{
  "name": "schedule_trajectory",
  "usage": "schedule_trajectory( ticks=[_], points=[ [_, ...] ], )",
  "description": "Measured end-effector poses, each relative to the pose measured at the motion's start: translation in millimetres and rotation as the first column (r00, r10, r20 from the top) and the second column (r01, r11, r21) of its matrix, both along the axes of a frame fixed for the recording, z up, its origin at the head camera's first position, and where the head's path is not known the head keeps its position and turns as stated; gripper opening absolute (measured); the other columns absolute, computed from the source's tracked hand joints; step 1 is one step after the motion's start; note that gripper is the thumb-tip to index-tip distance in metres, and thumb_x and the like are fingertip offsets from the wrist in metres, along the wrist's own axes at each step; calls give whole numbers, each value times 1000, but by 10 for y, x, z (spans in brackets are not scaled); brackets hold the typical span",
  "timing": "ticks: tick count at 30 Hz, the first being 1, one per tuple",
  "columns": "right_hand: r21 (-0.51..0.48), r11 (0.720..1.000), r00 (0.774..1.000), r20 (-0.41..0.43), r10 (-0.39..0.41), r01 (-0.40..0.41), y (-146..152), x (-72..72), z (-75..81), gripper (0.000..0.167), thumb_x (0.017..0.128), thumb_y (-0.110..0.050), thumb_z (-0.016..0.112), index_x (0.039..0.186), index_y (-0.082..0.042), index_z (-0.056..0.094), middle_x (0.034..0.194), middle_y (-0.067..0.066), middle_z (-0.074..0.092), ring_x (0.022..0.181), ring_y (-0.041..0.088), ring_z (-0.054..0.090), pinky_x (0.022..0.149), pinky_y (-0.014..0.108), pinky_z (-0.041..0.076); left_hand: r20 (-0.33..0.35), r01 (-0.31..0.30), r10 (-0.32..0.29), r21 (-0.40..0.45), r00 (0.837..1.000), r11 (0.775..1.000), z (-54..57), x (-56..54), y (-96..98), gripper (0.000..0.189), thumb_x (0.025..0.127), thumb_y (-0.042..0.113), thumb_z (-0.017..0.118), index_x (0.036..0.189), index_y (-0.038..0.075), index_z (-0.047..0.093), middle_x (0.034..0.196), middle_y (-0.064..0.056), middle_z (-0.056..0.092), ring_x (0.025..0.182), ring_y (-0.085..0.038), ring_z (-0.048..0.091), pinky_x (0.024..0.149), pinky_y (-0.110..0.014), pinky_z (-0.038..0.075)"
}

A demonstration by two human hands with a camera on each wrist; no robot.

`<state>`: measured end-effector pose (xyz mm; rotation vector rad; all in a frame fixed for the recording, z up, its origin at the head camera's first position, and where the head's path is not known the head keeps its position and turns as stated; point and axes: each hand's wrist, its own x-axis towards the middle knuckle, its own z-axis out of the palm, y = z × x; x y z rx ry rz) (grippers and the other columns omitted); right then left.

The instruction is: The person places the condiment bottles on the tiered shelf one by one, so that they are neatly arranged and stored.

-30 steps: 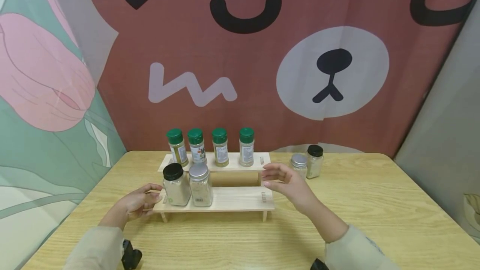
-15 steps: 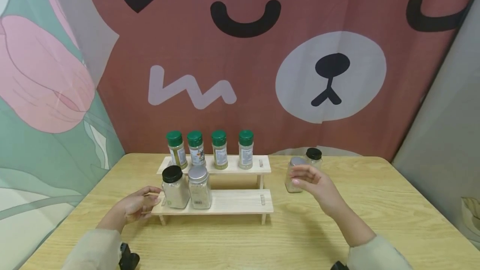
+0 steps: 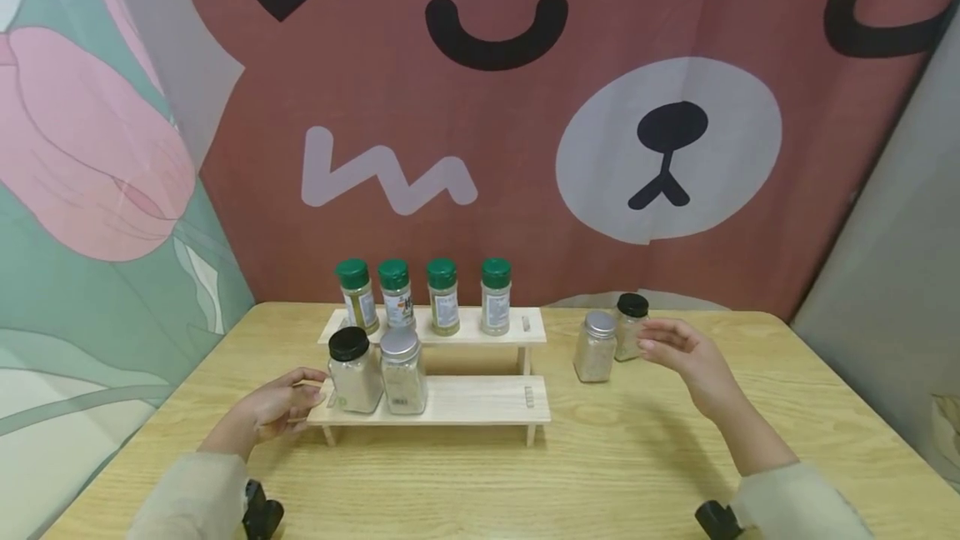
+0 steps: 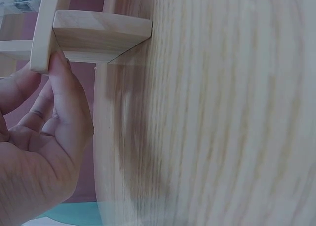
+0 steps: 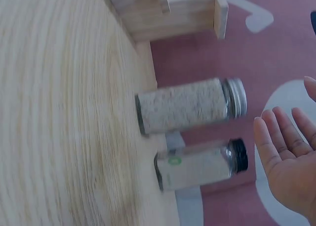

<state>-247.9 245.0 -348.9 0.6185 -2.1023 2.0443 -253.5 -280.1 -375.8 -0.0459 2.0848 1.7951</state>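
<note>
My left hand [image 3: 281, 408] pinches the left end of the lower board of a two-step wooden spice rack [image 3: 480, 398]; the left wrist view shows thumb and finger on the board's edge [image 4: 43, 53]. On that lower board stand a black-lidded jar [image 3: 356, 377] and a silver-lidded jar [image 3: 404, 377]. My right hand [image 3: 690, 361] is in the air beside another black-lidded jar [image 3: 630, 332], fingers extended and holding nothing. Left of that jar stands a silver-lidded jar [image 5: 182, 107] of pale grains. In the right wrist view the hand is apart from both jars.
Several green-capped spice bottles [image 3: 444, 298] stand on the rack's upper step. The rack is on a wooden table [image 3: 420, 490]. A curtain with a bear print [image 3: 510, 148] hangs behind the table's far edge.
My right hand has moved to the right, from the rack's right end past the silver-lidded jar to beside the black-lidded one. The left hand still pinches the rack.
</note>
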Motion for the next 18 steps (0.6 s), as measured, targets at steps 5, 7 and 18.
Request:
schedule_trajectory(
  ticks=[5,7,18],
  points=[
    [-8,1000,999,36,-24,25,67,-96,-64,21,85,-4,52,104,-13,52,95,1,57,86,8,56,75,24,45,-6,-22,22,-30,1000,999,19,53,-8,36,85,4,48,116,-1,31,91,-6,43,58,-7,44,54,-22,43],
    [1,999,998,51,-48,48,92,-142,-78,21,84,-5,53,104,-13,53,93,-1,57,85,7,56,74,24,45,-10,-30,30,-46,1000,998,26,63,-3,36,85,5,48,116,-1,31,93,-6,42,59,-8,44,55,-23,43],
    [143,967,963,139,-232,213,291,-427,-111,42,84,-21,55,121,-9,38,105,0,46,84,-2,51,77,18,41,-24,-46,45,-55,999,997,49,36,45,33,85,5,47,114,-1,32,88,-6,42,62,-9,45,56,-24,41]
  ],
)
